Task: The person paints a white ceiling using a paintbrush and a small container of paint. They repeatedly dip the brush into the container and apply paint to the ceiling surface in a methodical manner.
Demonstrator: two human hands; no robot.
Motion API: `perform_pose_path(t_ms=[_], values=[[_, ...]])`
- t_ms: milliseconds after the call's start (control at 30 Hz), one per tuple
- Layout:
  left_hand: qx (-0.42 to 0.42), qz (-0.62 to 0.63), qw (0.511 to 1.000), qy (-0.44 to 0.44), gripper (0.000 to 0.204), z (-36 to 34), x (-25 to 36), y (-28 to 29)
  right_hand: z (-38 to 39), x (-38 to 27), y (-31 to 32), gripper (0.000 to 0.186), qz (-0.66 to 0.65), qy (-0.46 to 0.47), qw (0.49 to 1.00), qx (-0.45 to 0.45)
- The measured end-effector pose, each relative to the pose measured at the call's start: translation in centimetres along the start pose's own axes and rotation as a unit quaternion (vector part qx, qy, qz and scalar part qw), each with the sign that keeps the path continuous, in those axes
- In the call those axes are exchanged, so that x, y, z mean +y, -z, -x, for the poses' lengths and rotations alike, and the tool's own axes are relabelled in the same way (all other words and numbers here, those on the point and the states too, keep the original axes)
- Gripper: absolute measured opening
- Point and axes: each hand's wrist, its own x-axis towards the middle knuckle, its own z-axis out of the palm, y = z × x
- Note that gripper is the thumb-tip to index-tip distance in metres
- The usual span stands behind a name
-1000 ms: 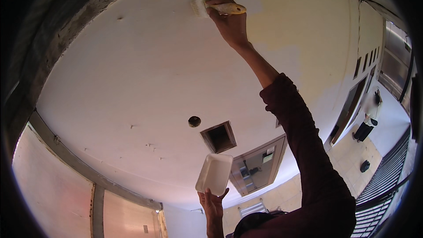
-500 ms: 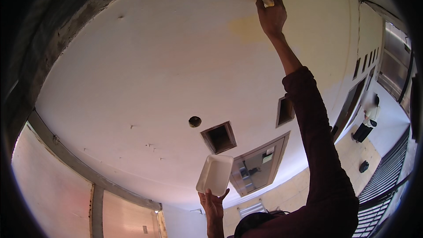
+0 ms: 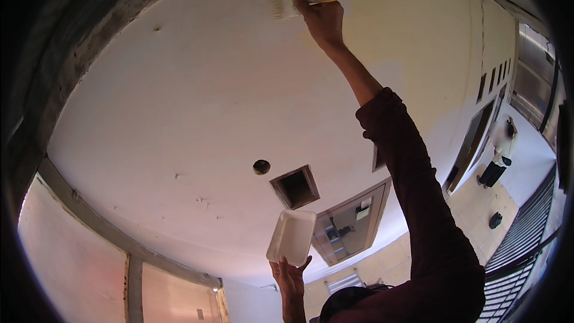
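High on the wall (image 3: 179, 101), my right hand (image 3: 323, 21) is closed round a wide paintbrush (image 3: 289, 6) with a yellow-ended handle. The brush lies sideways, its pale bristles pointing left at the wall. Whether the bristle tips press on the surface I cannot tell. Below, my left hand (image 3: 289, 278) holds a shallow white rectangular tray (image 3: 293, 236) from its lower edge, tilted so that its inside shows. The wall is whitish on the left and pale yellow on the right of the brush.
Two square openings, one a dark recess (image 3: 296, 186), and a round hole (image 3: 261, 167) break the wall. A framed window (image 3: 353, 221) sits lower down. At the right, a person (image 3: 499, 155) stands on the tiled floor near a dark bag (image 3: 495, 220) and metal railings (image 3: 520, 233).
My right hand has moved left along the upper wall with the paintbrush, which now shows side-on. The left hand and tray have stayed in place. The distant person has raised an arm.
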Motion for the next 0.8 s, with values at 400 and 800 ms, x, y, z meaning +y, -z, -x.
perform_pose_path(t_ms=[400,800], values=[[-0.028,-0.068,0.997,-0.003,0.053,0.2,0.0,0.2,-2.2,3.3,8.4,0.017,0.281,0.113,0.946,0.113],[-0.024,-0.067,0.997,0.003,0.052,0.1,-0.3,-0.4,4.9,-3.1,-2.8,0.012,-0.021,0.059,0.995,-0.081]])
